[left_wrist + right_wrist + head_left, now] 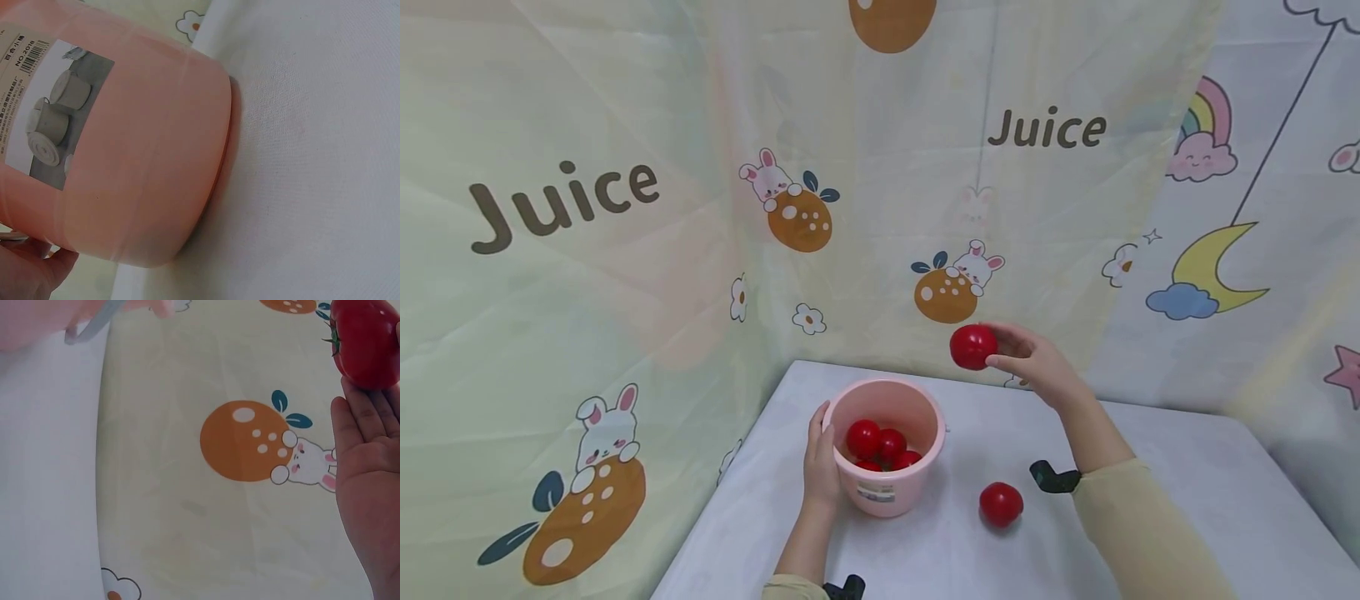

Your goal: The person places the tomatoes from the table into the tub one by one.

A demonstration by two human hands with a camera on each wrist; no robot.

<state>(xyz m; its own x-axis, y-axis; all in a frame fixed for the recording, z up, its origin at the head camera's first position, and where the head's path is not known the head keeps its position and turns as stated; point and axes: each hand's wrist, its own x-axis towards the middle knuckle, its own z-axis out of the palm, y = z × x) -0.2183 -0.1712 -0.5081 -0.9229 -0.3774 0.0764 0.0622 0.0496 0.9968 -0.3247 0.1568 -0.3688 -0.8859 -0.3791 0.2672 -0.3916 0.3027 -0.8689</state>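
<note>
A red tomato (pixel 973 347) with a green stem end is held up in my right hand (pixel 1033 367), gripped between thumb and fingers above the far side of the table. The right wrist view shows this tomato (pixel 367 344) at the fingertips. My left hand (pixel 822 467) holds the left side of a pink bucket (pixel 880 492), fingertips up at its rim. Inside the bucket lie several red tomatoes (pixel 863 437). Another tomato (pixel 1001 505) rests on the table, right of the bucket. In the left wrist view the bucket wall (pixel 150 137) fills much of the picture.
The white table (pixel 925 567) ends at a back edge just behind the bucket. Printed cloth (pixel 865 333) with rabbits and oranges hangs behind it and along the left. A grey handle (pixel 97 322) shows on the bucket in the right wrist view.
</note>
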